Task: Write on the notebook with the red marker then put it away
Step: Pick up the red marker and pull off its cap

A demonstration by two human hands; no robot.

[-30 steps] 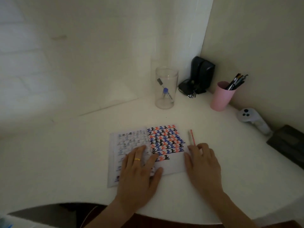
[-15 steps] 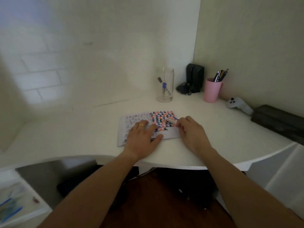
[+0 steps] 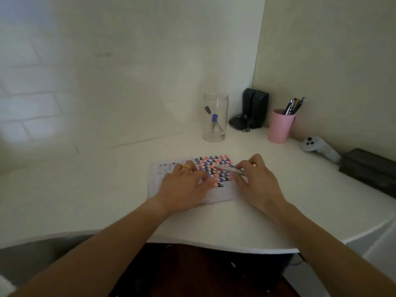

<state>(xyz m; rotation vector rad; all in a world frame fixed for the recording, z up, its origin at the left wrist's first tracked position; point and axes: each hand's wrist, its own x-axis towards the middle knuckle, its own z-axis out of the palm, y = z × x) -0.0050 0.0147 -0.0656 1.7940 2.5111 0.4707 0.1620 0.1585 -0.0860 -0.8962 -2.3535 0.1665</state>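
Two forearms: both reach in from the bottom edge, up onto the white desk (image 3: 85,189), converging on the open notebook (image 3: 216,195).
Left hand (image 3: 184,189): lies palm down on the notebook's left page, fingers loosely spread and flat, holding nothing; a gold ring (image 3: 187,167) sits on one finger. Its fingertips reach the centre fold and the edge of the coloured marks.
Notebook: lies open and flat near the desk's front edge, between and under the two hands. The left page carries faint writing too small to read; the right page is filled with rows of red, blue and black marks.
Red marker (image 3: 229,168): a pale barrel lying almost level over the right page, tip end pointing left toward the left hand, the other end running into the right hand's fingers. Whether the tip touches the paper cannot be told.
Right hand (image 3: 257,183): rests at the notebook's right edge, back of the hand up, fingers curled, pinching the marker's barrel between thumb and fingertips.
Clear jar (image 3: 215,117): stands behind the notebook, well apart from the hands, with a blue-capped marker (image 3: 215,121) and another pen leaning inside.
Black speakers (image 3: 255,107): stand in the corner, to the right of the jar.
Pink cup (image 3: 280,126): stands right of the speakers, holding several dark pens.
White controller (image 3: 319,147): lies on the desk by the right wall.
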